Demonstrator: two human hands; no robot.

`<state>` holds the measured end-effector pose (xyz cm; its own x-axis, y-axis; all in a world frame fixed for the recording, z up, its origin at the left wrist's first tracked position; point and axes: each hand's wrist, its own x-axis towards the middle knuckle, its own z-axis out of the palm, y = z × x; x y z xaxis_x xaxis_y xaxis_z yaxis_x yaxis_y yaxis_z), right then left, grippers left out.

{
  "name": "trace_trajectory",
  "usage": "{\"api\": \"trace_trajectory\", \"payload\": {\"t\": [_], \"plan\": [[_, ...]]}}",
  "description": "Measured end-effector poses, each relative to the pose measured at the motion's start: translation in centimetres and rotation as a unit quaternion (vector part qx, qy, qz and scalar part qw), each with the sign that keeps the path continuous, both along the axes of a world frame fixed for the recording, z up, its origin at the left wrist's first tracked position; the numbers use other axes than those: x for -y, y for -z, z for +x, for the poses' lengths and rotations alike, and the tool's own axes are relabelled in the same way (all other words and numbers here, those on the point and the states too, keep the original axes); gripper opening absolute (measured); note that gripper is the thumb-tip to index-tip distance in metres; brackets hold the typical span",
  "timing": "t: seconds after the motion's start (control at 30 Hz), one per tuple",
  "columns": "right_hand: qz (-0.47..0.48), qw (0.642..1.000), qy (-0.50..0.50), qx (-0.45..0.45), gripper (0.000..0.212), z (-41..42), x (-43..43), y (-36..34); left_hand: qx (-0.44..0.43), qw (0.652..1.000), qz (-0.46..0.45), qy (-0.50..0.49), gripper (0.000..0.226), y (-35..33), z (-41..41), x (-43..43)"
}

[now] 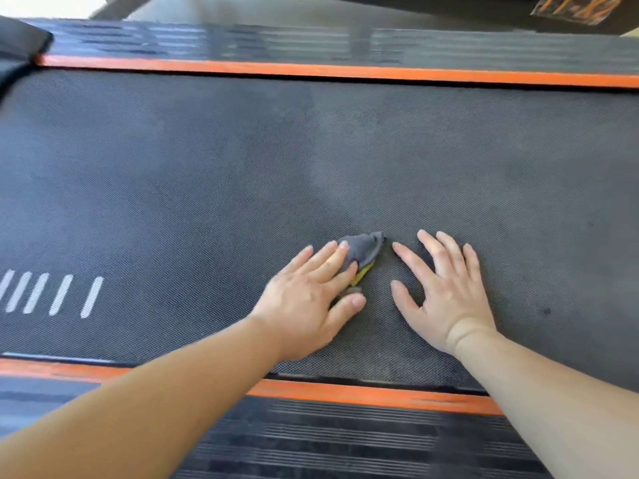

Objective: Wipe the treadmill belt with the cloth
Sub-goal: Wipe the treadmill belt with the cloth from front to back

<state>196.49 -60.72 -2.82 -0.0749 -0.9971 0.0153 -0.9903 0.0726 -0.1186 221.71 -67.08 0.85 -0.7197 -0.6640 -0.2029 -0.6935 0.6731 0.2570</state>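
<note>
Cloth (363, 248) sits on the treadmill belt (242, 167) beyond the near orange strip (363, 392), pressed under straight fingers of the left hand (304, 299); right hand (446, 292) lies flat, empty. Press evenly, overlap strokes; bunched cloth perhaps covers little.

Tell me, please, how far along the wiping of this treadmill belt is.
Done: hard to say; the belt shows uneven lighter and darker patches, no clear wiped track. In hand: the left hand presses the grey cloth flat on the belt, the right hand resting bare beside it. Left: probably most of the belt, including the small dark spot to the right.
</note>
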Motion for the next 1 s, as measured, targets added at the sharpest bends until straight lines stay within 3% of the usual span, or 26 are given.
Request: {"api": "trace_trajectory", "payload": {"t": [0.13,0.27,0.33,0.43,0.5,0.6,0.67,0.83,1.0], "plan": [[-0.005,1.0,0.006,0.003,0.063,0.1,0.0,0.1,0.012,0.997,-0.07,0.006,0.059,0.9,0.3,0.8],[-0.007,1.0,0.004,0.005,0.063,0.1,-0.1,0.2,0.001,0.991,-0.042,-0.13,0.054,1.2,-0.7,4.0],[-0.016,1.0,0.003,0.009,0.063,0.0,-0.1,0.3,-0.021,0.995,-0.068,-0.07,0.048,1.5,-1.9,1.1],[-0.025,1.0,-0.006,0.017,0.065,-0.1,0.0,0.3,-0.057,0.991,-0.063,0.104,0.045,0.9,-0.9,-3.4],[-0.023,1.0,-0.004,0.017,0.065,-0.1,0.0,0.3,-0.068,0.985,-0.077,0.14,0.042,0.7,1.0,-1.8],[-0.009,1.0,0.005,0.011,0.064,0.0,-0.1,0.2,-0.066,0.99,-0.123,-0.024,0.034,0.3,2.9,2.5],[-0.005,1.0,0.004,0.009,0.063,0.0,-0.1,0.2,-0.08,0.986,-0.094,-0.115,0.032,0.0,1.7,1.7],[-0.013,1.0,-0.012,0.017,0.072,-0.2,-0.1,0.2,-0.159,0.987,0.02,0.023,0.035,-0.3,-1.8,-6.3],[-0.018,1.0,-0.008,0.017,0.068,-0.1,-0.1,0.1,-0.205,0.969,0.123,-0.066,0.053,-1.6,-0.5,-3.6]]}}
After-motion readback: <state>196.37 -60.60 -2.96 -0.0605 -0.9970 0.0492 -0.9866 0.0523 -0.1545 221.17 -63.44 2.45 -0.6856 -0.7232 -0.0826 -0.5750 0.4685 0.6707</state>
